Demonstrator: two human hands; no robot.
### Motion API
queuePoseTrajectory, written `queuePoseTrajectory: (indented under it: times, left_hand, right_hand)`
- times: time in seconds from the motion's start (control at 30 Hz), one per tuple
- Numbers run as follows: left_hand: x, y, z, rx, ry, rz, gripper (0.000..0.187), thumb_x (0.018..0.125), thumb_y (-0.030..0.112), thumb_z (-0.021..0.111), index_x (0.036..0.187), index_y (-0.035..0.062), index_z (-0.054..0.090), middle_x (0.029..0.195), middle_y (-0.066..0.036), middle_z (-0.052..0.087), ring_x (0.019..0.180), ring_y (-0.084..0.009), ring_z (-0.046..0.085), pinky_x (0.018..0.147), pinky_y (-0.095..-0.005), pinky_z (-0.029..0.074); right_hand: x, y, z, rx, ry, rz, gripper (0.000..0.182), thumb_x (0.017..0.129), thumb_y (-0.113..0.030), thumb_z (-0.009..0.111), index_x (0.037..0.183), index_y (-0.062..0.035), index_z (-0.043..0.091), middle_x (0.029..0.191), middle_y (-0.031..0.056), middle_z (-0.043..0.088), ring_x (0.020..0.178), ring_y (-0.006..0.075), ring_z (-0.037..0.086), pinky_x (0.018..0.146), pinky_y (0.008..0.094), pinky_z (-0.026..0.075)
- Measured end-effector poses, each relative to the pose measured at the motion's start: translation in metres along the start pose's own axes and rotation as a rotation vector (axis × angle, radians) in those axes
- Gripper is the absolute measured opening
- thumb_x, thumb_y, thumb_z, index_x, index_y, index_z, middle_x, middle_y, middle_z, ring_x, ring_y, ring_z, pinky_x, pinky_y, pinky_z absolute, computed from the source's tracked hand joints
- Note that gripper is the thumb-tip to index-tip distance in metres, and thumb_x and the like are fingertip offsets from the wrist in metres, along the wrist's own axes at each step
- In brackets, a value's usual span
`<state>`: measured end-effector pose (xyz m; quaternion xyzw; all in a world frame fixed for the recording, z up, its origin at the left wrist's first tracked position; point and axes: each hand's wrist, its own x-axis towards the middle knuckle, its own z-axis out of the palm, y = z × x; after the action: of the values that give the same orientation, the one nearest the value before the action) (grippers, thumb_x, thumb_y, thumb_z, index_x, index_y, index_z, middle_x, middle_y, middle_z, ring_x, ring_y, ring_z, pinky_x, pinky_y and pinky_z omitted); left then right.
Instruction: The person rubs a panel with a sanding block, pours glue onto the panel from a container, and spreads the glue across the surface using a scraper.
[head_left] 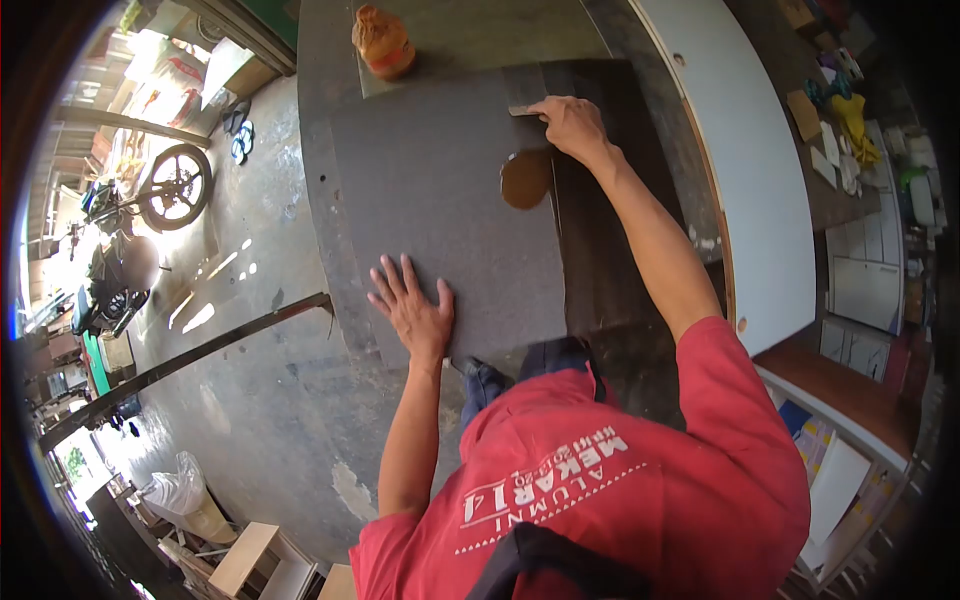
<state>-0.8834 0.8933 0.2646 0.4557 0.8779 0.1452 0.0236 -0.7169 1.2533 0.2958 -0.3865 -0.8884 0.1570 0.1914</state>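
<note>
A large dark grey sheet (pixel 450 200) lies on the worktable in front of me. Flat on its near left part rests my left hand (pixel 412 312), fingers spread and holding nothing. My right hand (pixel 575 130) is at the sheet's far right, closed around a small flat scraper (pixel 521 111) whose edge points left, close over the surface. Just below that hand is a round container of brown stuff (pixel 526 181), near the sheet's right edge. A darker, shiny panel (pixel 600 240) shows to the right of the sheet. An orange-brown jar (pixel 385 45) stands beyond the far edge.
A long white panel (pixel 755 180) runs along the right side. A motorbike (pixel 135 220) and sandals (pixel 240 135) are on the floor at left. Wooden boxes (pixel 262 565) sit at lower left, and an open drawer unit (pixel 835 480) at lower right.
</note>
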Motion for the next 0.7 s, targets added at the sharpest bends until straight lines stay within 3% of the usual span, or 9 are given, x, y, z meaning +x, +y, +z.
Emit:
queuePoseTrajectory:
  times: [0.07,0.1,0.17,0.2,0.23,0.3,0.4,0.57,0.7]
  left_hand:
    - [0.000,-0.001,-0.005,-0.001,0.058,0.018,0.067,0.090,0.035,0.067,0.148,0.0050,0.052,0.160,-0.021,0.040,0.150,-0.0434,0.031,0.121,-0.0620,0.020]
    - [0.002,-0.007,-0.014,-0.007,0.055,0.028,0.067,0.090,0.035,0.067,0.148,0.0050,0.052,0.160,-0.021,0.040,0.150,-0.0434,0.031,0.121,-0.0620,0.020]
    - [0.019,-0.033,-0.033,-0.173,-0.160,0.048,0.062,0.090,0.031,0.067,0.145,0.0055,0.055,0.156,-0.019,0.044,0.146,-0.0396,0.037,0.120,-0.0558,0.025]
    - [0.024,-0.050,-0.035,-0.137,-0.173,0.110,0.063,0.092,0.034,0.069,0.146,0.0051,0.053,0.154,-0.017,0.047,0.143,-0.0370,0.041,0.119,-0.0504,0.029]
    - [0.023,-0.064,-0.028,-0.147,-0.177,0.121,0.063,0.092,0.034,0.069,0.146,0.0051,0.053,0.154,-0.017,0.047,0.143,-0.0370,0.041,0.119,-0.0504,0.029]
    - [0.013,-0.083,-0.007,-0.107,0.180,0.172,0.070,0.092,0.041,0.070,0.148,0.0029,0.050,0.153,-0.019,0.048,0.142,-0.0384,0.042,0.119,-0.0492,0.029]
    - [0.010,-0.087,0.009,-0.246,0.307,0.107,0.078,0.092,0.047,0.071,0.149,0.0002,0.046,0.152,-0.022,0.048,0.142,-0.0395,0.043,0.120,-0.0498,0.029]
    - [0.011,-0.096,0.013,-0.308,0.178,0.080,0.081,0.091,0.047,0.072,0.150,-0.0020,0.044,0.150,-0.025,0.048,0.141,-0.0406,0.043,0.119,-0.0497,0.030]
    - [0.011,-0.092,0.007,-0.337,0.152,0.031,0.083,0.089,0.046,0.075,0.149,-0.0016,0.045,0.149,-0.024,0.049,0.138,-0.0411,0.046,0.116,-0.0497,0.035]
  right_hand:
    - [-0.037,-0.016,-0.009,-0.008,-0.005,0.006,0.030,0.087,-0.005,0.058,0.106,-0.0139,0.080,0.097,0.0115,0.076,0.091,0.0343,0.072,0.080,0.0452,0.057]
    - [-0.057,-0.025,-0.013,-0.011,-0.010,0.002,0.030,0.087,-0.004,0.059,0.105,-0.0146,0.080,0.095,0.0114,0.076,0.089,0.0345,0.072,0.079,0.0456,0.056]
    - [-0.095,-0.045,-0.021,-0.026,-0.036,0.042,0.029,0.088,-0.004,0.059,0.106,-0.0153,0.080,0.095,0.0112,0.076,0.089,0.0348,0.072,0.079,0.0455,0.056]
    - [-0.117,-0.056,-0.023,-0.028,-0.076,0.081,0.029,0.088,-0.005,0.060,0.106,-0.0160,0.080,0.094,0.0109,0.076,0.088,0.0351,0.071,0.078,0.0455,0.056]
    - [-0.138,-0.067,-0.026,-0.039,-0.073,0.091,0.029,0.088,-0.005,0.060,0.106,-0.0160,0.080,0.094,0.0109,0.076,0.088,0.0351,0.071,0.078,0.0455,0.056]
    - [-0.181,-0.091,-0.031,-0.003,-0.072,0.098,0.027,0.088,-0.006,0.061,0.105,-0.0164,0.080,0.094,0.0108,0.075,0.089,0.0347,0.071,0.077,0.0450,0.056]
    - [-0.242,-0.122,-0.037,-0.019,-0.113,0.112,0.029,0.088,-0.001,0.059,0.108,-0.0114,0.078,0.097,0.0117,0.075,0.091,0.0345,0.072,0.077,0.0449,0.056]
    - [-0.318,-0.166,-0.049,-0.042,-0.184,0.113,0.035,0.083,0.003,0.056,0.109,-0.0088,0.077,0.096,0.0124,0.075,0.090,0.0334,0.072,0.078,0.0433,0.057]
    - [-0.325,-0.189,-0.087,0.069,-0.283,0.194,0.030,0.090,-0.003,0.059,0.115,-0.0045,0.074,0.103,0.0161,0.076,0.096,0.0359,0.072,0.083,0.0418,0.056]
